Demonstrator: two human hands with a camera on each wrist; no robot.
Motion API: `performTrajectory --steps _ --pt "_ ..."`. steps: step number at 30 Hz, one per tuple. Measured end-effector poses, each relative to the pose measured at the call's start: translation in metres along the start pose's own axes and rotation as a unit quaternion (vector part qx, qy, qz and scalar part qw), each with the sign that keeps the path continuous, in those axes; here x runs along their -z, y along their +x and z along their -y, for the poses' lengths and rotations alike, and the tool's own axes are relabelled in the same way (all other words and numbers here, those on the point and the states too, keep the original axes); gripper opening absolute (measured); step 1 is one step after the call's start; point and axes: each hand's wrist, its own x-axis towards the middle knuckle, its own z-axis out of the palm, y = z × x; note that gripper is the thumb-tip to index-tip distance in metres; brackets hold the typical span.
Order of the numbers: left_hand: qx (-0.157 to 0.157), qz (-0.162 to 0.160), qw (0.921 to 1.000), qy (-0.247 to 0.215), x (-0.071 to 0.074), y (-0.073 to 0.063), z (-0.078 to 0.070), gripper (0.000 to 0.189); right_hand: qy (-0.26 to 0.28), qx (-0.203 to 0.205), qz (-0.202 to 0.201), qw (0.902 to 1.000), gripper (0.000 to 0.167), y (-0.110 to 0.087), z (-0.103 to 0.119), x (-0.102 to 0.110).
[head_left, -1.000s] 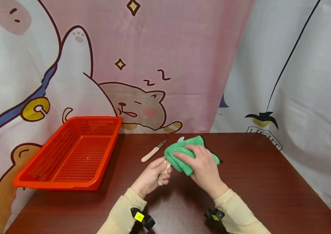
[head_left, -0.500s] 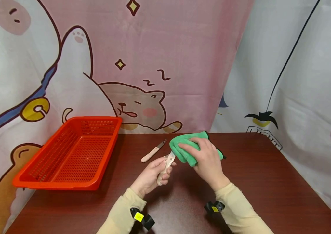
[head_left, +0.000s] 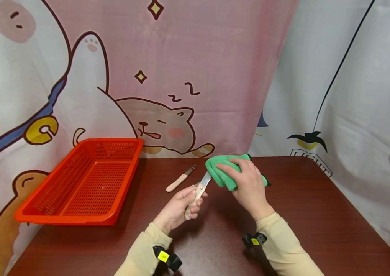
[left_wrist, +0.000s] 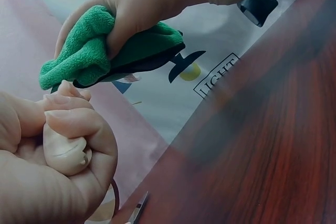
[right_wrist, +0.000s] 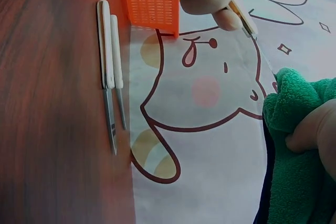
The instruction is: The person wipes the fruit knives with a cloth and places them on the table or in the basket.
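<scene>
My left hand [head_left: 180,207] grips the pale handle of a folding knife [head_left: 198,193], its blade angled up and to the right. In the left wrist view, curled fingers surround the handle's butt end. A green cloth [head_left: 224,172] with dark edging is bunched in my right hand [head_left: 248,186], thumb and fingers pressing its folds. The cloth overlaps the blade's tip, while the metal nearer the handle shows bare. On the table lie two more pale-handled knives, a nearer one [right_wrist: 106,45] and a farther one [right_wrist: 117,51]; in the head view, hand and cloth largely hide one of them.
An orange-red perforated plastic basket [head_left: 88,184] stands at the left of the dark brown wooden table [head_left: 319,214]. Behind the table hangs a cartoon-printed curtain [head_left: 226,76]. A small black camera is strapped to each wrist.
My right hand has drawn the cloth up and to the right along the blade, uncovering the pivot and part of the metal. The left hand keeps its hold almost unmoved.
</scene>
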Motion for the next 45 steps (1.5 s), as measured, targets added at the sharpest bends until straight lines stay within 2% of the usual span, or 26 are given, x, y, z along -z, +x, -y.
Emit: performTrajectory --steps 7,16,23,28,35,45 --pt "0.01 -0.001 1.0 0.002 0.001 0.0 0.0 0.028 -0.002 -0.015 0.0 0.9999 0.073 0.0 -0.003 0.003" --pt "0.015 0.007 0.9998 -0.004 0.002 0.0 -0.001 0.027 -0.014 -0.029 -0.028 0.9991 0.077 0.001 -0.011 0.012" --pt "0.01 0.006 0.9999 -0.005 0.003 -0.001 -0.002 0.029 -0.004 -0.044 -0.042 0.9982 0.073 0.001 -0.012 0.024" --pt "-0.004 0.006 0.9999 -0.008 0.004 -0.003 -0.005 0.03 0.006 -0.038 -0.05 0.998 0.07 0.001 -0.008 0.031" --pt "-0.023 0.003 0.9997 0.0 0.005 -0.004 -0.01 0.028 0.024 -0.022 -0.038 0.9988 0.071 0.0 0.006 0.035" --pt "-0.016 -0.003 0.9999 -0.001 0.004 -0.005 -0.014 0.028 0.045 0.01 -0.015 0.9988 0.067 -0.004 0.027 0.029"
